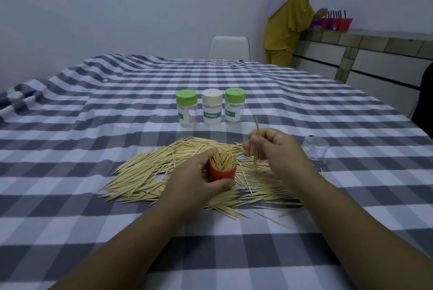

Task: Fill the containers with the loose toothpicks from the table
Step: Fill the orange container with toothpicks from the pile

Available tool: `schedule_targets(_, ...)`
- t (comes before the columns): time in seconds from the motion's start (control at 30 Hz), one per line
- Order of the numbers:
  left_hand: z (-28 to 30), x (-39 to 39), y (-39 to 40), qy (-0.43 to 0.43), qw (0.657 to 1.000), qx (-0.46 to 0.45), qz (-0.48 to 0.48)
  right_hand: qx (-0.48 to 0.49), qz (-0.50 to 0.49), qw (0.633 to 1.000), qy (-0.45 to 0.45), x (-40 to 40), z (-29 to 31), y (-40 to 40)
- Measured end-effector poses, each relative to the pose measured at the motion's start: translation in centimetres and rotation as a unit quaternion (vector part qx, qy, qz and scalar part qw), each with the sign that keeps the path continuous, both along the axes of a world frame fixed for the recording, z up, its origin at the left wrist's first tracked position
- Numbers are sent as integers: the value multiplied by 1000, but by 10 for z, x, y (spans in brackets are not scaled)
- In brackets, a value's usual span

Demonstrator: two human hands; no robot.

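Observation:
A wide pile of loose toothpicks [150,172] lies on the checked tablecloth. My left hand [199,177] grips a small red container [222,172] standing in the pile, packed with upright toothpicks. Just right of it and slightly higher, my right hand [274,146] pinches a small bundle of toothpicks [256,139], held nearly upright. Behind the pile stand three closed toothpick jars: a green-lidded jar [186,109], a cream-lidded jar [212,107] and a second green-lidded jar [234,105].
A clear plastic cap or cup [315,149] lies on the cloth to the right of my right hand. A white chair [229,47] stands at the table's far side. A person in yellow [288,29] stands at a counter at the back right.

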State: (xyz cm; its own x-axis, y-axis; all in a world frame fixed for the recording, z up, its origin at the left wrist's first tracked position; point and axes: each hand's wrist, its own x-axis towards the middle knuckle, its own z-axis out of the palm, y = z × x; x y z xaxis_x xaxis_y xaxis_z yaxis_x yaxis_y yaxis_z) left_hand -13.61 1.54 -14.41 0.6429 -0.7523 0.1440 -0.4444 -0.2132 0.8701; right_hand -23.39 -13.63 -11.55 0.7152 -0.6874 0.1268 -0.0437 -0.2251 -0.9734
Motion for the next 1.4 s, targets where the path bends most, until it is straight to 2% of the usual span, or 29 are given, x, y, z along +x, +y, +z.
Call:
schedule_targets(0.1, -1, 0, 0, -6, 1000, 2, -4, 142, 18, 985, -100, 4, 3, 5)
schedule_targets(0.17, -1, 0, 0, -9, 1000, 3, -4, 191, 17, 968, -159, 6, 4, 10)
schedule_targets(0.3, -2, 0, 0, -13, 1000, 6, -5, 191, 15, 951, -244, 7, 7, 18)
schedule_targets(0.43, -3, 1, -1, -16, 1000, 14, -2, 186, 25, 945, -270, 7, 6, 23)
schedule_targets(0.6, -4, 0, -1, -11, 1000, 8, -13, 152, 58, 960, -226, 7, 2, 27)
schedule_targets(0.73, -1, -1, 0, -19, 1000, -2, -17, 80, 56, 989, -114, 9, -6, 34)
schedule_targets(0.83, 0, -1, 0, -19, 1000, -2, -16, 97, 60, 992, -61, 11, -10, 36)
schedule_targets(0.93, -2, 1, 0, -23, 1000, -2, -14, 95, 59, 991, -67, 10, -10, 38)
schedule_targets(1.03, -3, 2, 0, -25, 1000, -7, -13, 45, 52, 995, -74, 9, -12, 38)
schedule_targets(1.17, -2, 1, 0, -46, 999, -8, -20, 6, 96, 993, -65, 9, -14, 38)
schedule_targets(1.4, -2, 1, 1, -59, 998, -5, -22, -140, 92, 986, -17, 6, -17, 37)
